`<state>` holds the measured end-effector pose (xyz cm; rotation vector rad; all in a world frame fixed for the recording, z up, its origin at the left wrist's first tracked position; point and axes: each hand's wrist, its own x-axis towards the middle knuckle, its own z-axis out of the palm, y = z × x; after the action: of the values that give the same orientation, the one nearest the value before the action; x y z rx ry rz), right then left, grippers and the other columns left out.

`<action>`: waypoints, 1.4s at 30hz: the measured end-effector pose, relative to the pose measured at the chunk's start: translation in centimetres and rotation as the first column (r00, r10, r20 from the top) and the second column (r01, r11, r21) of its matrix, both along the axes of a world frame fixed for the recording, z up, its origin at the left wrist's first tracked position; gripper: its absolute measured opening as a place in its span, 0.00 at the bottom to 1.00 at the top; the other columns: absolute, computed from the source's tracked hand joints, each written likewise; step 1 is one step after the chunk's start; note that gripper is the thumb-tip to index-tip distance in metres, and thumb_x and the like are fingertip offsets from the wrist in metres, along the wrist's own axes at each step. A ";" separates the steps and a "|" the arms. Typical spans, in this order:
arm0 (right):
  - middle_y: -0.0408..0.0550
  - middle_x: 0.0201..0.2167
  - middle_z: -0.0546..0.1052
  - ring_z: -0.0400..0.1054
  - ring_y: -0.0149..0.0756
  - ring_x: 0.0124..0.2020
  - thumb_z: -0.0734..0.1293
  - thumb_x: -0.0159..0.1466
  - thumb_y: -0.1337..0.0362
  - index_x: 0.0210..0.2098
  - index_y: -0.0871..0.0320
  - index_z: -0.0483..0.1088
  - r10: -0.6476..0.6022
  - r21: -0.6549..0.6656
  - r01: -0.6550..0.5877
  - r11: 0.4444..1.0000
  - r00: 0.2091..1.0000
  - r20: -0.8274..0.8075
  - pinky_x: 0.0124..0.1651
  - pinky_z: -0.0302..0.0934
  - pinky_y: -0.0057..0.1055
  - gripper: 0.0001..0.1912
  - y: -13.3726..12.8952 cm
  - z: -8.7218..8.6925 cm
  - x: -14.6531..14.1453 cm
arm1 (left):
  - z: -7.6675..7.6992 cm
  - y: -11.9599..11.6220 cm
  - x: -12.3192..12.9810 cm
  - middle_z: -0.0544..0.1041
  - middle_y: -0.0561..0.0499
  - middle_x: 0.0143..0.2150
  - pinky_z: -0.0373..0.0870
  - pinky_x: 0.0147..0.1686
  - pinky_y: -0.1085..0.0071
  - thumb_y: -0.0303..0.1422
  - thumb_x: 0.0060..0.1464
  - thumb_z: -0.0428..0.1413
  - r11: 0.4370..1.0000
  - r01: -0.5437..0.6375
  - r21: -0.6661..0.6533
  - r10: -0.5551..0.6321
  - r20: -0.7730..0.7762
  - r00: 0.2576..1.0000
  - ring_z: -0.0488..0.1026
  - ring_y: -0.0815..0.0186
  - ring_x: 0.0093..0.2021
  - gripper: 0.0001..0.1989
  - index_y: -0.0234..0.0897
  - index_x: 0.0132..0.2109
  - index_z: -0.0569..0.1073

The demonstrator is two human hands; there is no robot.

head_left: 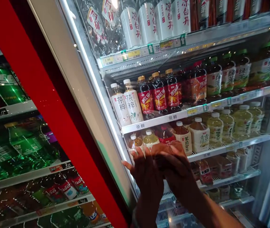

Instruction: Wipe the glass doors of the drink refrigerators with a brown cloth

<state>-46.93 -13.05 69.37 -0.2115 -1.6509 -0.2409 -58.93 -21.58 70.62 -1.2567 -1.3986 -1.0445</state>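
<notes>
My left hand (148, 177) is raised in front of the drinks fridge, its outer fingers spread apart. My right hand (176, 164) is right beside it, with its fingers curled towards the left hand; the two overlap at the fingertips. Whether anything is between the right fingers is hidden in shadow. Behind the hands, in line with them, are a white-capped bottle of yellow tea (150, 137), a red bottle (165, 135) and a cream-labelled jasmine tea bottle (183, 138). I cannot tell whether the hands touch the fridge's glass.
Above are white-labelled tea bottles (133, 106), red-labelled iced tea bottles (160, 97) and green-capped bottles (241, 71). A shelf edge (149, 124) runs across them. To the left, a red frame (61, 117) divides off another fridge with green soda bottles (27, 142).
</notes>
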 end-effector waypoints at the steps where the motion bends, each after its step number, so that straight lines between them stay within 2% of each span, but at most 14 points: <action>1: 0.47 0.55 0.80 0.70 0.45 0.67 0.71 0.67 0.71 0.46 0.48 0.79 0.030 0.013 -0.030 0.999 1.000 0.006 0.67 0.72 0.51 0.12 0.0 0.6 -0.2 | 0.0 0.2 0.1 0.43 0.46 0.82 0.15 0.79 0.45 0.16 0.68 0.45 1.000 -0.006 0.002 0.005 0.011 1.000 0.35 0.60 0.83 0.40 0.40 0.81 0.43; 4: 0.47 0.53 0.81 0.75 0.40 0.61 0.71 0.70 0.64 0.53 0.49 0.76 0.100 0.040 -0.099 0.994 0.995 -0.021 0.72 0.68 0.51 0.12 1.0 3.8 0.2 | -0.6 0.7 0.2 0.54 0.40 0.80 0.20 0.78 0.34 0.18 0.69 0.47 0.998 -0.050 -0.033 0.053 0.098 0.994 0.39 0.54 0.83 0.38 0.41 0.81 0.47; 6: 0.45 0.55 0.81 0.72 0.39 0.65 0.70 0.70 0.66 0.53 0.48 0.77 0.089 0.067 -0.085 0.994 0.994 -0.067 0.74 0.65 0.48 0.13 2.3 5.4 1.4 | -1.0 1.0 0.2 0.58 0.38 0.79 0.26 0.78 0.33 0.21 0.70 0.49 0.995 -0.085 -0.053 0.092 0.146 0.985 0.40 0.49 0.82 0.36 0.41 0.80 0.52; 10: 0.46 0.55 0.79 0.62 0.44 0.74 0.71 0.66 0.72 0.46 0.48 0.81 -0.012 0.082 0.020 0.996 0.995 -0.101 0.74 0.65 0.45 0.14 3.7 4.0 3.8 | -0.7 2.0 0.8 0.47 0.37 0.82 0.28 0.78 0.33 0.25 0.73 0.45 0.988 -0.150 -0.018 0.151 0.217 0.965 0.36 0.46 0.83 0.33 0.41 0.80 0.49; 13: 0.46 0.52 0.81 0.68 0.44 0.69 0.72 0.66 0.70 0.47 0.47 0.81 -0.016 0.054 0.019 0.998 0.999 -0.051 0.74 0.65 0.50 0.13 3.4 2.8 4.0 | 0.3 3.1 2.0 0.41 0.39 0.83 0.22 0.76 0.31 0.29 0.75 0.43 0.983 -0.186 -0.006 0.181 0.252 0.951 0.32 0.47 0.83 0.33 0.42 0.81 0.45; 16: 0.42 0.52 0.82 0.70 0.40 0.67 0.71 0.68 0.69 0.47 0.46 0.80 0.042 0.105 -0.039 0.994 0.999 -0.031 0.78 0.58 0.52 0.11 3.5 4.7 3.7 | 1.1 3.9 3.2 0.40 0.37 0.83 0.21 0.75 0.29 0.30 0.75 0.44 0.971 -0.232 -0.048 0.237 0.258 0.937 0.29 0.45 0.82 0.33 0.40 0.81 0.44; 19: 0.42 0.57 0.80 0.65 0.40 0.71 0.71 0.69 0.67 0.46 0.47 0.80 0.074 0.113 -0.067 0.991 0.995 -0.063 0.80 0.54 0.51 0.09 5.0 7.0 4.8 | 1.3 4.6 4.4 0.41 0.35 0.82 0.24 0.74 0.27 0.27 0.73 0.45 0.965 -0.246 -0.088 0.259 0.188 0.947 0.29 0.44 0.82 0.35 0.38 0.81 0.42; 22: 0.44 0.60 0.78 0.58 0.44 0.76 0.71 0.67 0.70 0.46 0.48 0.81 0.011 0.065 -0.005 0.998 0.995 -0.097 0.79 0.55 0.48 0.12 6.4 5.8 6.6 | 1.3 5.7 5.9 0.44 0.33 0.82 0.29 0.76 0.28 0.24 0.70 0.46 0.964 -0.242 -0.113 0.250 0.069 0.966 0.31 0.46 0.82 0.38 0.36 0.81 0.43; 26: 0.48 0.57 0.78 0.63 0.44 0.73 0.72 0.66 0.72 0.45 0.51 0.80 0.020 0.031 -0.017 0.999 0.994 -0.107 0.75 0.63 0.47 0.11 6.8 2.7 7.6 | 1.8 7.5 7.7 0.53 0.31 0.80 0.30 0.76 0.29 0.23 0.68 0.48 0.971 -0.215 -0.108 0.213 -0.025 0.977 0.36 0.46 0.82 0.38 0.32 0.80 0.47; 30: 0.44 0.56 0.80 0.65 0.43 0.70 0.71 0.67 0.71 0.44 0.50 0.77 0.076 0.155 -0.067 0.986 0.996 -0.051 0.78 0.58 0.56 0.09 7.7 5.1 8.1 | 1.7 8.5 7.9 0.57 0.31 0.79 0.34 0.77 0.30 0.24 0.68 0.48 0.961 -0.260 -0.092 0.266 0.058 0.962 0.41 0.45 0.82 0.34 0.31 0.79 0.54; 33: 0.45 0.58 0.78 0.60 0.43 0.75 0.71 0.68 0.69 0.47 0.49 0.78 0.031 0.121 -0.023 0.992 0.997 -0.072 0.79 0.56 0.51 0.10 9.3 7.1 9.7 | 1.3 8.5 7.5 0.58 0.34 0.79 0.34 0.77 0.32 0.26 0.69 0.50 0.955 -0.281 -0.098 0.285 0.034 0.958 0.43 0.46 0.82 0.33 0.35 0.78 0.56; 36: 0.47 0.61 0.75 0.55 0.45 0.77 0.71 0.68 0.71 0.48 0.50 0.80 -0.032 0.037 0.037 0.999 0.991 -0.127 0.78 0.56 0.46 0.12 10.0 5.8 11.1 | 1.2 8.6 7.9 0.56 0.36 0.80 0.34 0.78 0.34 0.25 0.68 0.50 0.961 -0.268 -0.066 0.269 0.013 0.963 0.41 0.49 0.83 0.36 0.38 0.80 0.51; 39: 0.48 0.59 0.77 0.60 0.45 0.74 0.72 0.66 0.72 0.46 0.51 0.81 -0.007 0.044 0.013 0.999 0.991 -0.136 0.77 0.58 0.47 0.12 9.5 4.0 11.1 | 1.6 9.1 9.2 0.53 0.34 0.80 0.33 0.76 0.29 0.24 0.70 0.47 0.956 -0.279 -0.090 0.287 0.090 0.954 0.35 0.48 0.83 0.37 0.36 0.80 0.46; 42: 0.47 0.56 0.79 0.63 0.43 0.72 0.71 0.67 0.72 0.44 0.51 0.80 0.045 0.114 -0.037 0.993 0.997 -0.068 0.79 0.54 0.51 0.10 9.4 4.9 11.0 | 2.0 10.0 10.7 0.54 0.31 0.79 0.29 0.74 0.24 0.25 0.71 0.45 0.945 -0.295 -0.138 0.315 0.151 0.937 0.34 0.45 0.82 0.33 0.34 0.79 0.52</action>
<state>-35.94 -3.66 74.27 -0.0995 -1.5654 -0.2919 -48.25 -11.54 72.64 -1.0028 -1.7441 -0.8822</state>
